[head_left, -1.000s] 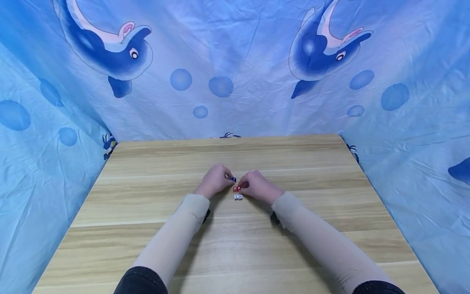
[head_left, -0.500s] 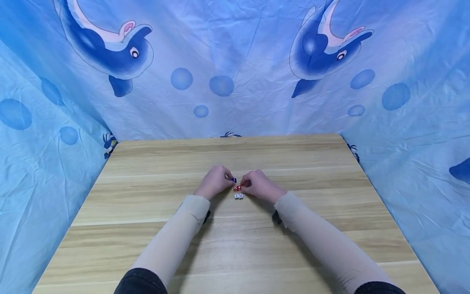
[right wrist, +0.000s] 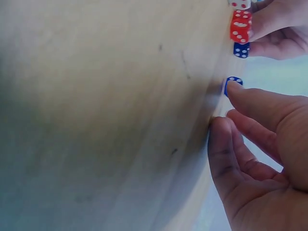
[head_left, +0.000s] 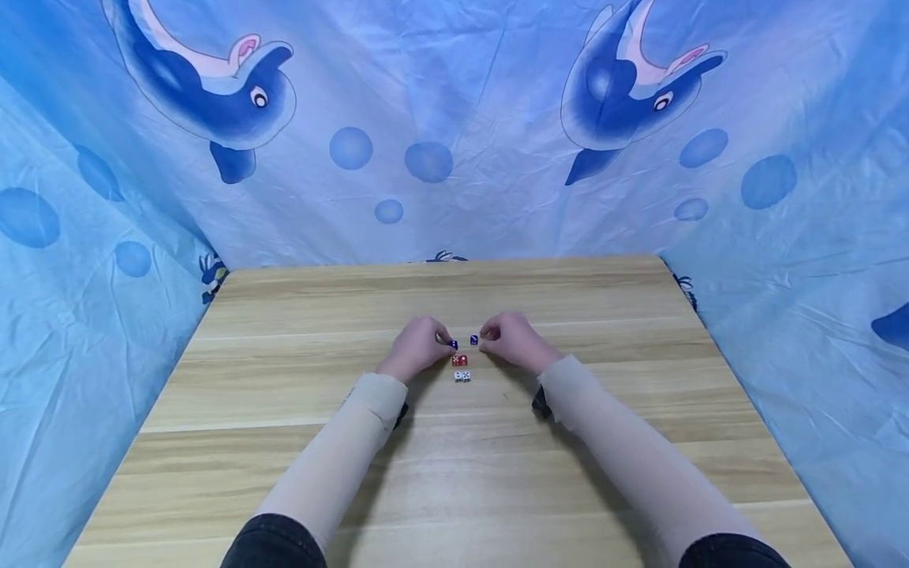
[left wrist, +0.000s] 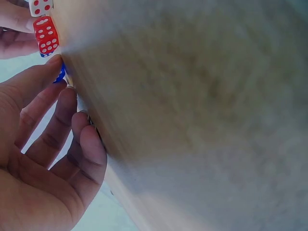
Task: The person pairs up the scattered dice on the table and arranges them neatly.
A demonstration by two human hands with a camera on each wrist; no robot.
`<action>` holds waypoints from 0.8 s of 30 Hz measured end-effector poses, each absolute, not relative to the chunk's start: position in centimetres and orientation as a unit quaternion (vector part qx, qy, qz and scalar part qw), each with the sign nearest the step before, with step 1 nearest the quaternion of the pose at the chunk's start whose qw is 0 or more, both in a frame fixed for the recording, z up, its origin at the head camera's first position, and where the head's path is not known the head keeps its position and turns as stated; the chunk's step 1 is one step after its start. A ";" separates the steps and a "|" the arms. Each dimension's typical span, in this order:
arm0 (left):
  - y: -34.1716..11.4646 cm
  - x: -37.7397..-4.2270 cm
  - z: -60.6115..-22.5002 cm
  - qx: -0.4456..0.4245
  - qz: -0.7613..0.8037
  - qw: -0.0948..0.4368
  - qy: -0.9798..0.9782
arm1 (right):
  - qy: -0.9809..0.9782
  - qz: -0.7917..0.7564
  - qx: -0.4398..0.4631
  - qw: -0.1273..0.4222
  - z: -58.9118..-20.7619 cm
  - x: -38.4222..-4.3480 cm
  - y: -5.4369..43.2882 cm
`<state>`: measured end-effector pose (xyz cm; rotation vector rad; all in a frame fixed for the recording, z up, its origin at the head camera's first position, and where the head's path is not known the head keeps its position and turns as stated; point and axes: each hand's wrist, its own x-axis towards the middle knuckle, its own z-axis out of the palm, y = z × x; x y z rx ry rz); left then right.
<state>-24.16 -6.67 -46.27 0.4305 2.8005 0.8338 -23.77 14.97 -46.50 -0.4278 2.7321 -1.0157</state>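
Observation:
My left hand (head_left: 419,347) pinches a blue die (head_left: 453,345) between thumb and fingertips, low at the wooden table. A second blue die (head_left: 473,340) stands a short gap to its right. My right hand (head_left: 517,341) is just right of that die, thumb and forefinger parted; in the right wrist view its thumb (right wrist: 250,98) overlaps the die's face. Nearer the body, two red dice (head_left: 460,360) sit side by side, and two white dice (head_left: 462,376) make a row in front of them. In the left wrist view the left thumb mostly hides its blue die (left wrist: 60,73).
The dice stand near the middle of a light wood-grain table (head_left: 454,473). A blue curtain (head_left: 483,95) printed with dolphins and bubbles hangs behind the table and along both sides.
My right hand has drawn back from beside the red dice, moving right and away from the body, uncovering the second blue die. My left hand has stayed at its blue die.

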 end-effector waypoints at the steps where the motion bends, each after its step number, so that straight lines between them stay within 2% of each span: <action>1: -6.7 -24.2 -46.3 0.145 0.282 0.094 0.944 | 0.923 -0.343 -0.145 0.098 -46.6 -23.9 14.9; 24: -6.7 -24.1 -45.9 0.140 0.283 0.104 0.943 | 0.917 -0.335 -0.187 0.109 -46.7 -24.7 12.6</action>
